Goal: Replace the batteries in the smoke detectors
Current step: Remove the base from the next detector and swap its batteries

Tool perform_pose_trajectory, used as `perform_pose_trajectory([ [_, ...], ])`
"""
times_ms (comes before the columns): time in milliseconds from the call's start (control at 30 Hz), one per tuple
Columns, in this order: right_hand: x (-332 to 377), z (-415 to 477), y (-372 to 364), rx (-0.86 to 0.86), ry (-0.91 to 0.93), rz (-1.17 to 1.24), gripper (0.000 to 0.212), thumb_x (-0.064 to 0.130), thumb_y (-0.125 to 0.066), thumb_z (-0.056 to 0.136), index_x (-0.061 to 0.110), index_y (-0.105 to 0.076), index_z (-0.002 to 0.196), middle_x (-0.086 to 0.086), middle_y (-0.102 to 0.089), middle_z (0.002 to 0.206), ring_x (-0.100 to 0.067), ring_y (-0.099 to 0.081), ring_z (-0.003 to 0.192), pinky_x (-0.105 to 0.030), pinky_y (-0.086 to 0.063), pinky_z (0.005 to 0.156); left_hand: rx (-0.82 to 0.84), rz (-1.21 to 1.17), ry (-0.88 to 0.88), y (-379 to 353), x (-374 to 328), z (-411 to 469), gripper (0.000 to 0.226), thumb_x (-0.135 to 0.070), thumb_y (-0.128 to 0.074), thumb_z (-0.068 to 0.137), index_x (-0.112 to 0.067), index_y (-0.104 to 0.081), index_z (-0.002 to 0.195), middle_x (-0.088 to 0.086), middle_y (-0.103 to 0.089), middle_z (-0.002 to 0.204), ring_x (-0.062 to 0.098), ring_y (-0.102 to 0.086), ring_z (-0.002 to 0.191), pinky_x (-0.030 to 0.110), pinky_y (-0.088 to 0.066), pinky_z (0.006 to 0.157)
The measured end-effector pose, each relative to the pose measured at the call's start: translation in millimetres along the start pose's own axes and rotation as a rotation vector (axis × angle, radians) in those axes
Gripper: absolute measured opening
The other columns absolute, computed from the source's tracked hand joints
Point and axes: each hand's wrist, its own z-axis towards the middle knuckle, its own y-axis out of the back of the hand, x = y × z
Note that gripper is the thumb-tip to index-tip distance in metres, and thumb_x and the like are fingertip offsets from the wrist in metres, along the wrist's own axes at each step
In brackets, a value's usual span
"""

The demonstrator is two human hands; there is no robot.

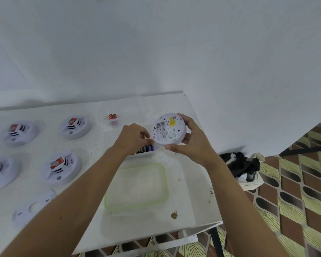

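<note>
White plastic everywhere on this one. The person's right hand [190, 140] has the smoke detector [168, 129] gripped by its rim, thumb near the bottom edge and fingers round the far side, held up above the right part of the worktop [185, 184] and tilted so the back faces the camera. That looks deliberate: the battery bay sits on the left of the back next to a yellow label, and it looks empty, so it's turned to be seen and loaded.

The left hand [135, 135] is curled with fingertips pinched right at the detector's left edge, just over a small box of dark batteries [146, 148]. Can't tell if it's actually got a cell between the fingers, it's too small to make out. The box being right under the hands seems to be for short reaches.

Four more detectors [63, 166] sit face-up toward the left side of the worktop with red batteries resting on top, probably staged. A loose mounting plate [33, 206] is near the front left corner, a green-rimmed lid [135, 186] near the front edge, and two red cells [112, 116] toward the back edge.
</note>
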Motion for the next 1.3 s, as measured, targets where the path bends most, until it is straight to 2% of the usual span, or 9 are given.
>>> perform_pose_trajectory([
  [300, 3, -1, -3, 0.005, 0.005, 0.022, 0.096, 0.007, -0.093, 0.069, 0.028, -0.042, 0.147, 0.014, -0.054, 0.141, -0.010, -0.065, 0.118, -0.038, -0.060, 0.093, 0.080, 0.011, -0.011, 3, 5, 0, 0.027, -0.033, -0.084, 0.074, -0.017, -0.074, 0.093, -0.006, -0.067, 0.079, 0.000, -0.057, 0.063, 0.007, -0.033, 0.051],
  [500, 4, 3, -11, 0.006, -0.002, 0.024, 0.096, 0.006, -0.092, 0.069, 0.026, -0.041, 0.148, 0.011, -0.054, 0.142, -0.011, -0.065, 0.118, -0.041, -0.059, 0.095, 0.042, 0.084, -0.072, 6, 1, -3, 0.032, -0.029, -0.082, 0.078, -0.023, -0.054, 0.065, -0.013, -0.049, 0.063, 0.000, -0.042, 0.052, 0.005, -0.036, 0.050],
  [567, 5, 5, -15, 0.004, -0.008, 0.029, 0.095, 0.005, -0.092, 0.069, 0.025, -0.042, 0.147, 0.013, -0.055, 0.140, -0.009, -0.066, 0.116, -0.040, -0.060, 0.093, 0.034, 0.090, -0.086, 11, 4, -4, 0.020, -0.030, -0.079, 0.080, -0.019, -0.064, 0.073, -0.010, -0.059, 0.069, -0.001, -0.047, 0.055, 0.007, -0.034, 0.048],
  [667, 8, 11, -22, 0.007, -0.002, 0.029, 0.095, 0.004, -0.092, 0.069, 0.024, -0.042, 0.147, 0.013, -0.056, 0.139, -0.009, -0.066, 0.117, -0.035, -0.058, 0.095, -0.001, -0.005, -0.083, 27, 12, -7, 0.018, -0.027, -0.076, 0.083, -0.014, -0.075, 0.096, -0.003, -0.071, 0.084, 0.005, -0.062, 0.070, 0.011, -0.045, 0.065],
  [767, 11, 18, -31, 0.017, 0.000, 0.034, 0.095, 0.004, -0.091, 0.069, 0.024, -0.041, 0.148, 0.013, -0.054, 0.141, -0.009, -0.065, 0.118, -0.031, -0.058, 0.094, -0.069, -0.105, -0.080, 50, 17, -10, 0.013, -0.024, -0.075, 0.084, -0.020, -0.075, 0.096, -0.011, -0.070, 0.078, -0.002, -0.065, 0.070, 0.020, -0.052, 0.076],
  [900, 16, 30, -46, 0.023, 0.007, 0.048, 0.094, 0.002, -0.090, 0.071, 0.024, -0.039, 0.148, 0.015, -0.053, 0.141, -0.004, -0.064, 0.118, -0.025, -0.057, 0.093, -0.157, -0.126, -0.080, 75, 32, -1, 0.009, -0.023, -0.073, 0.086, -0.023, -0.074, 0.095, -0.012, -0.068, 0.080, -0.009, -0.060, 0.072, -0.003, -0.039, 0.066],
  [967, 18, 36, -54, 0.018, 0.001, 0.059, 0.095, 0.002, -0.090, 0.071, 0.023, -0.039, 0.148, 0.016, -0.053, 0.141, -0.004, -0.063, 0.119, -0.027, -0.056, 0.095, -0.177, -0.106, -0.079, 84, 39, 7, 0.010, -0.022, -0.072, 0.087, -0.020, -0.074, 0.097, -0.009, -0.068, 0.082, -0.009, -0.058, 0.072, -0.004, -0.036, 0.063],
  [1167, 20, 53, -71, 0.008, -0.016, 0.063, 0.095, 0.005, -0.089, 0.073, 0.025, -0.037, 0.150, 0.015, -0.053, 0.141, -0.009, -0.062, 0.122, -0.036, -0.058, 0.096, -0.099, 0.111, -0.049, 97, 67, 49, 0.021, -0.024, -0.065, 0.091, -0.015, -0.070, 0.109, 0.000, -0.068, 0.106, 0.010, -0.057, 0.089, 0.019, -0.037, 0.079],
  [1300, 22, 62, -76, -0.006, -0.025, 0.073, 0.094, 0.003, -0.089, 0.073, 0.025, -0.038, 0.150, 0.020, -0.053, 0.138, -0.011, -0.062, 0.122, -0.031, -0.060, 0.089, 0.067, 0.416, -0.008, 95, 79, 78, 0.032, -0.034, -0.061, 0.093, -0.017, -0.064, 0.120, 0.002, -0.063, 0.120, 0.021, -0.056, 0.109, 0.034, -0.040, 0.096],
])
